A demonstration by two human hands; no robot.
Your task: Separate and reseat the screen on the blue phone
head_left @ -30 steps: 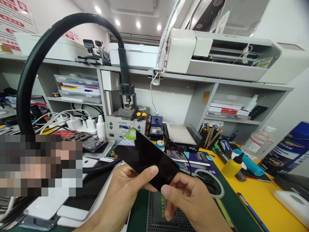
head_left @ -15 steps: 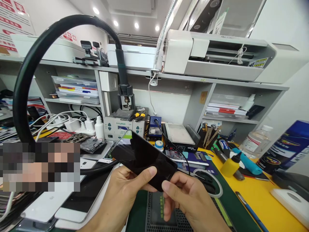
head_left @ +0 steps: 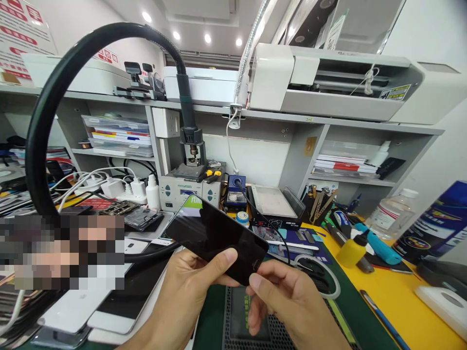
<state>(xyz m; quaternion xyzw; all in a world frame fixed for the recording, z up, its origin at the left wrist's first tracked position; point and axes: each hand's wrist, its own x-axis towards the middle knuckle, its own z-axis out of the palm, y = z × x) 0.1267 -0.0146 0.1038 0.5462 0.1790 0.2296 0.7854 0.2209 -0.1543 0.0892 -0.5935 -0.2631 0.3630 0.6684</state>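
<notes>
A smartphone (head_left: 215, 236) with a dark, glossy face is held up tilted above the work mat, its long side slanting down to the right. My left hand (head_left: 197, 277) grips its lower side, thumb flat on the dark face and fingers behind. At the phone's lower right corner, my right hand (head_left: 280, 291) pinches the edge between thumb and index finger; its other fingers curl below. The phone's back is hidden from me. Under the hands lies a black perforated pad (head_left: 251, 321) on the green mat (head_left: 209, 321).
Several phones and tablets, among them a white-framed one (head_left: 124, 301), lie at left beneath a thick black hose (head_left: 38, 126). Behind stands a grey hot-air station (head_left: 173, 194). At right are a yellow bottle (head_left: 350, 250), a blue-handled tool (head_left: 379, 245) and a brush (head_left: 383, 318).
The view has shifted slightly. My right thumb has moved a little along the phone's corner, and the phone is turned slightly. Both hands keep their hold.
</notes>
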